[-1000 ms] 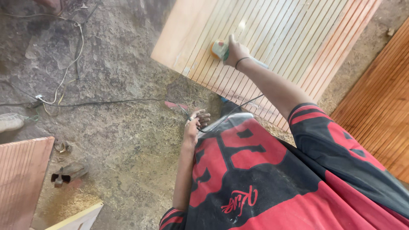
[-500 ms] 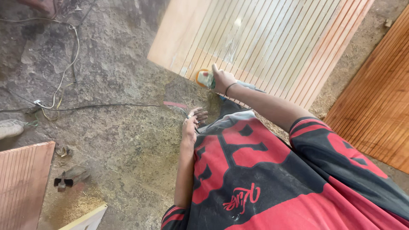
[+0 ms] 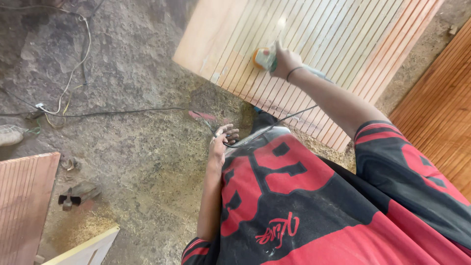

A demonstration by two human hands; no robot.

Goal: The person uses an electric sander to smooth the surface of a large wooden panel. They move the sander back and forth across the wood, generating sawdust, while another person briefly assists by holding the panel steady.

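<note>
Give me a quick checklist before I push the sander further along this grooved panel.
1. Right hand grips the sander: ok.
2. Sander sits on the grooved panel: ok.
3. Left hand holds the black cable off the work: ok.
4. Cable clear of the sanding path: ok, it trails behind the arm.
5. Panel held steady: cannot tell.
6. Loose wires on the dusty floor near the feet: not ok.

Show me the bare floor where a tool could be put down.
Bare dirt floor lies between the pale grooved panel and the tangled wires. Crowded: bottom left, by the reddish panel and small tool; the black cord crosses toward the left hand.
</note>
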